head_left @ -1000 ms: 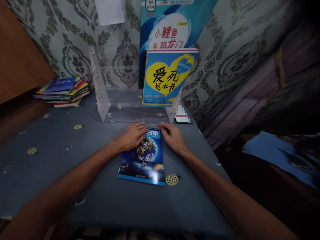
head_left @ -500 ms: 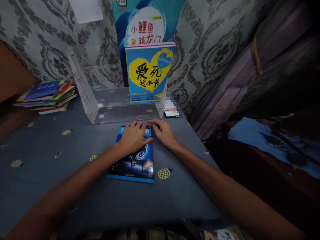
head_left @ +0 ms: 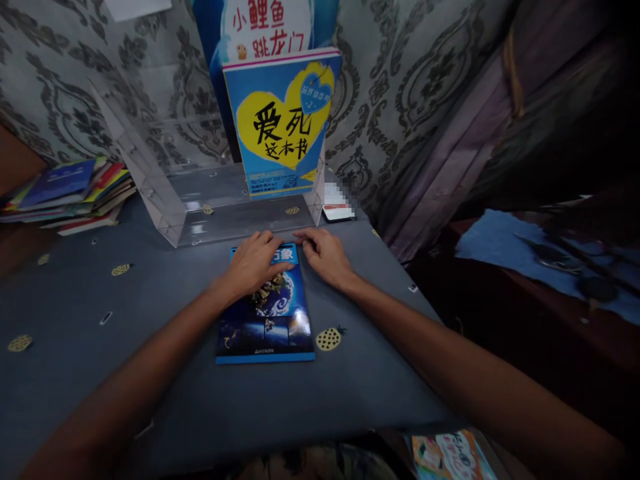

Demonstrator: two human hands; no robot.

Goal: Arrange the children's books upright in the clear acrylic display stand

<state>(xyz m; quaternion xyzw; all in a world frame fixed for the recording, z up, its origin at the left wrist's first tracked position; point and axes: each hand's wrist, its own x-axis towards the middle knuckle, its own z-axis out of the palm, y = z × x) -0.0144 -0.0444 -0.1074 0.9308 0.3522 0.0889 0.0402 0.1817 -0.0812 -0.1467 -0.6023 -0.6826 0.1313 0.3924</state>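
Observation:
A dark blue book with a planet picture (head_left: 267, 320) lies flat on the grey-blue tablecloth (head_left: 150, 320). My left hand (head_left: 253, 263) rests palm down on the book's top left part, fingers stretched out. My right hand (head_left: 325, 253) sits at the book's top right corner, fingers curled at its edge. Just beyond the hands stands a clear acrylic book rack (head_left: 165, 193). Upright in its right end leans a light blue book with a yellow heart (head_left: 283, 127), and a taller blue book (head_left: 260, 27) stands behind it.
A stack of colourful books (head_left: 65, 197) lies at the far left of the table. A small white and red object (head_left: 337, 210) sits right of the rack. Patterned wallpaper backs the table; a dark curtain and blue cloth (head_left: 500, 247) are on the right. Another book (head_left: 445, 457) shows below the table edge.
The view has shifted left and down. The planet book has turned a little, now squarer to the table edge. Both hands stay at its top end.

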